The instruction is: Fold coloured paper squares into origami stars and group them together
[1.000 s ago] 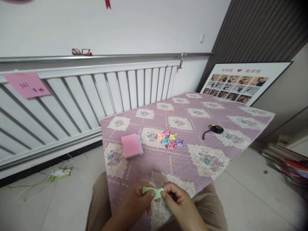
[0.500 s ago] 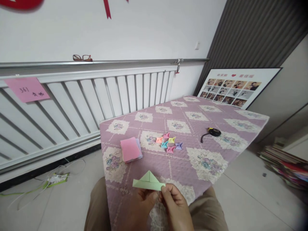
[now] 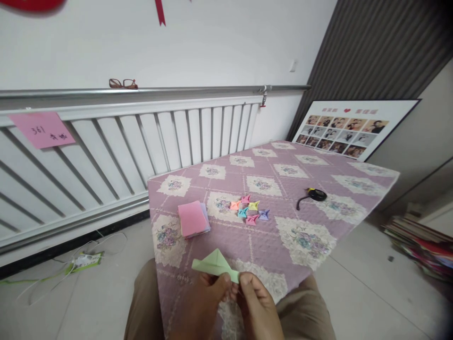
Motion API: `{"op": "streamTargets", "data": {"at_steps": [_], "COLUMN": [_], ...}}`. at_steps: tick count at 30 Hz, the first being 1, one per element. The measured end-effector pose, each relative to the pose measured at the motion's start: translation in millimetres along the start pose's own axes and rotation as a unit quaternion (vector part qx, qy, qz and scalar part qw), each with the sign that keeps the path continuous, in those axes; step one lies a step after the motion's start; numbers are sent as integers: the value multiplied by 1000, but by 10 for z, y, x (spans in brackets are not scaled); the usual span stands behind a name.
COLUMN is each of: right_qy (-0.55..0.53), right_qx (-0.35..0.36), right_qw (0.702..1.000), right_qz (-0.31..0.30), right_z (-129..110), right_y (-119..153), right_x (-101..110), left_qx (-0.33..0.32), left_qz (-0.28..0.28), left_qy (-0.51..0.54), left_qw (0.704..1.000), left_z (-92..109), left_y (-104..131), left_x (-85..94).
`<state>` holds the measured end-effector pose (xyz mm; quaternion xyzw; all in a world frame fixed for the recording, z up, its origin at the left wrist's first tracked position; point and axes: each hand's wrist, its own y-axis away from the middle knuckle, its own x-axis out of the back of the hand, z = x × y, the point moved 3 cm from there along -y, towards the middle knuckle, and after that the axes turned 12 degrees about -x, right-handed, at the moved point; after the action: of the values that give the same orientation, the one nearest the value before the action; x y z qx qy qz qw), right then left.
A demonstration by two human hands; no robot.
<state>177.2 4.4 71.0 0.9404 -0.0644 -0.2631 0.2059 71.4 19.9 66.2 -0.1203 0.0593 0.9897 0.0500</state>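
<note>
A light green folded paper [image 3: 215,262], with a triangular peak and a flat strip along its lower edge, is held above the near part of the table. My left hand [image 3: 208,297] is closed on its lower edge, thumb on the front near the middle. At the strip's right end, my right hand [image 3: 258,300] pinches the paper between thumb and fingers. Beyond them lies a stack of square paper sheets [image 3: 193,218], pink on top. Several small folded paper pieces [image 3: 251,219] in pink, orange, yellow, blue and purple sit in a cluster to its right.
A black and yellow tape measure [image 3: 316,194] with a strap lies on the patterned tablecloth [image 3: 262,241]. Behind the table are a white radiator [image 3: 180,137] and glasses [image 3: 123,84] on a pipe. A photo board [image 3: 347,127] leans at the back right.
The green paper has tilted, its left end rising slightly and its right end dipping. My left thumb has moved a little up onto the strip. The view has shifted slightly.
</note>
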Motion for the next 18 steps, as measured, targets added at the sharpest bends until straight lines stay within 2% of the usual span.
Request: {"op": "streamTargets", "data": {"at_steps": [3, 8, 13, 18], "right_qy": [-41, -23, -15, 29], "right_qx": [-53, -117, -138, -158], "right_qw": [997, 988, 986, 982], "right_qz": [-24, -97, -94, -97], "right_z": [7, 29, 43, 36], "right_y": [-43, -21, 24, 19], "right_x": [51, 37, 38, 83], "left_qx": [-9, 12, 13, -9], "left_qz": [-17, -63, -64, -82], "left_qy": [65, 22, -46, -81], "left_qw": [998, 998, 997, 993], "left_z": [77, 103, 210, 375], "left_y": [-13, -47, -33, -6], "left_x": [14, 94, 142, 103]}}
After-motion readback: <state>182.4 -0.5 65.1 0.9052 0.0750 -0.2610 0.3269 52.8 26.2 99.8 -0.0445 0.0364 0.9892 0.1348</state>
